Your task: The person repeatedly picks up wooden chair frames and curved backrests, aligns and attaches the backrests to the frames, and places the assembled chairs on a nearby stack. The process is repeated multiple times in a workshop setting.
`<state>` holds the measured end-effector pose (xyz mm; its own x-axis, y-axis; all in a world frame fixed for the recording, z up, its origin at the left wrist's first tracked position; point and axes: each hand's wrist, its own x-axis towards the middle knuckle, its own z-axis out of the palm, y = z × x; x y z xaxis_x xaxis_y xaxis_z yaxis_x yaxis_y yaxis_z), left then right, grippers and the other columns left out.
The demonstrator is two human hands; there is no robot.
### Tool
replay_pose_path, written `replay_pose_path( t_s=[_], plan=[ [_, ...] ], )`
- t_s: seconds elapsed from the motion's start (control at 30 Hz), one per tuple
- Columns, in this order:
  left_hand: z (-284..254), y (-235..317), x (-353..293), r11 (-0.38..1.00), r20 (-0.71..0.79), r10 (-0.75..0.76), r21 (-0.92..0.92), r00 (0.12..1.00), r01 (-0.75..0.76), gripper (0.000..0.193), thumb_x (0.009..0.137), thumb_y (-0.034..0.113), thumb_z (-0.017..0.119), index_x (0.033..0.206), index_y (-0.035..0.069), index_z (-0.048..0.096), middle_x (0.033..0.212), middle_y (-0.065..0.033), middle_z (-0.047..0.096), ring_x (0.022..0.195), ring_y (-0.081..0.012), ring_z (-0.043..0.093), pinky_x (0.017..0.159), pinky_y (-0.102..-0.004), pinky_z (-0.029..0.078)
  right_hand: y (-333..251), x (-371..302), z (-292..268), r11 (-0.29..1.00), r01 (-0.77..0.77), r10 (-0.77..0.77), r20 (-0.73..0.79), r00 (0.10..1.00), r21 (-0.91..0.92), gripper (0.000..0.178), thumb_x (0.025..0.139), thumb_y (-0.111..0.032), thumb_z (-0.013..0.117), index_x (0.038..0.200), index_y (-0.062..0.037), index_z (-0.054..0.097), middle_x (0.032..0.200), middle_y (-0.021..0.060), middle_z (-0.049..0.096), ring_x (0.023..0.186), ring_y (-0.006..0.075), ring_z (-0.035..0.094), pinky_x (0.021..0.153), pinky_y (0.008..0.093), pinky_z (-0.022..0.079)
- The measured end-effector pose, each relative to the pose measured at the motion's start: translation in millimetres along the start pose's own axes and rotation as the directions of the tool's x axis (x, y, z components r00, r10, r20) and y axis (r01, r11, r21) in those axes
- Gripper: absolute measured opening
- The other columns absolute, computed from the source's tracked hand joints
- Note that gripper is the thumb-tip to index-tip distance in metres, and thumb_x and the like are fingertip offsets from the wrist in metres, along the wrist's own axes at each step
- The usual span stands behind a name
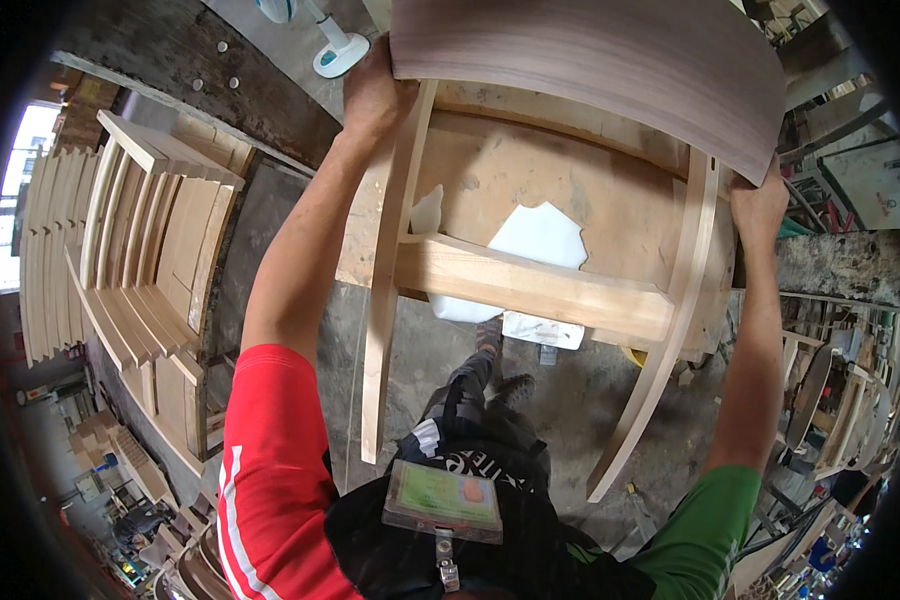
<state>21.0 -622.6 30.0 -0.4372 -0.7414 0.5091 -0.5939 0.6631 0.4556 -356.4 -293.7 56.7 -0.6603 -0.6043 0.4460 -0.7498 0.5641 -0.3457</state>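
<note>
A pale wooden chair frame [530,280] with two long legs and a crosspiece is in front of me. Across its far end lies a curved brown wood-grain backrest panel [580,60]. My left hand [375,98] is closed at the panel's left end, beside the top of the left leg. At the right end my right hand [760,205] is closed under the panel's lower corner. The fingers of both hands are partly hidden behind the panel. A white sheet [538,235] and a white block [542,331] show beyond and below the crosspiece.
Beneath the frame is a light plywood board [610,215]. A dark worn beam [210,75] runs at the far left, with a white-and-teal stand [341,55] near my left hand. Stacked curved wooden frames [140,250] stand left. More wooden parts [855,420] crowd the right.
</note>
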Motion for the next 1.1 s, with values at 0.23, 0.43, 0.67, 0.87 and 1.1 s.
replay_pose_path(
  t_s=[0.23, 0.43, 0.67, 0.87, 1.1],
  plan=[
    [4.4, -8.3, -7.0, 0.998, -0.016, 0.031, 0.058, 0.999, -0.030, 0.045, 0.087, 0.016, 0.069, 0.130, 0.005, 0.061, 0.112, -0.0273, 0.071, 0.106, -0.0481, 0.068, 0.089, -0.0552, 0.055, 12.9, 1.1, 6.6, 1.000, 0.012, -0.012, 0.056, 0.998, 0.010, 0.043, 0.087, -0.024, 0.068, 0.125, -0.0033, 0.066, 0.115, 0.0306, 0.070, 0.113, 0.0519, 0.063, 0.092, 0.0523, 0.053],
    [17.0, -7.9, -3.1, 0.998, 0.063, -0.046, 0.036, 0.997, 0.044, 0.061, 0.087, 0.023, 0.079, 0.139, 0.005, 0.055, 0.110, -0.0275, 0.073, 0.105, -0.0484, 0.070, 0.087, -0.0545, 0.057, 27.0, 19.5, 19.1, 0.992, 0.021, -0.011, 0.082, 0.997, -0.123, 0.046, 0.081, -0.025, 0.071, 0.122, -0.0050, 0.068, 0.114, 0.0289, 0.071, 0.114, 0.0500, 0.064, 0.095, 0.0513, 0.053],
    [20.0, -9.3, -4.6, 0.998, -0.001, 0.030, 0.056, 1.000, -0.030, 0.051, 0.098, 0.028, 0.064, 0.142, 0.005, 0.054, 0.113, -0.0278, 0.072, 0.107, -0.0521, 0.067, 0.090, -0.0561, 0.055, 23.1, 22.5, 26.7, 0.999, 0.029, -0.027, 0.058, 0.998, -0.039, 0.043, 0.091, -0.032, 0.065, 0.126, -0.0075, 0.065, 0.110, 0.0300, 0.071, 0.106, 0.0510, 0.067, 0.088, 0.0557, 0.055],
    [13.4, -21.7, -9.2, 0.995, 0.007, -0.003, 0.103, 1.000, 0.003, 0.045, 0.100, 0.027, 0.058, 0.141, 0.008, 0.056, 0.120, -0.0289, 0.070, 0.113, -0.0518, 0.064, 0.093, -0.0569, 0.054, 29.4, 21.6, 45.6, 0.999, 0.046, -0.047, 0.121, 0.991, 0.016, 0.039, 0.091, -0.029, 0.067, 0.125, -0.0089, 0.068, 0.111, 0.0283, 0.072, 0.106, 0.0490, 0.068, 0.088, 0.0519, 0.056],
    [9.2, 11.5, -2.9, 0.993, 0.065, -0.101, 0.073, 0.993, 0.096, 0.037, 0.098, 0.015, 0.048, 0.131, 0.001, 0.054, 0.115, -0.0351, 0.067, 0.111, -0.0561, 0.062, 0.091, -0.0604, 0.052, 65.0, 21.7, 70.3, 0.801, -0.390, 0.201, 0.411, 0.889, 0.454, 0.022, 0.100, -0.026, 0.070, 0.105, -0.0051, 0.068, 0.092, 0.0024, 0.064, 0.077, 0.0132, 0.058, 0.068, 0.0301, 0.049]
  ],
)
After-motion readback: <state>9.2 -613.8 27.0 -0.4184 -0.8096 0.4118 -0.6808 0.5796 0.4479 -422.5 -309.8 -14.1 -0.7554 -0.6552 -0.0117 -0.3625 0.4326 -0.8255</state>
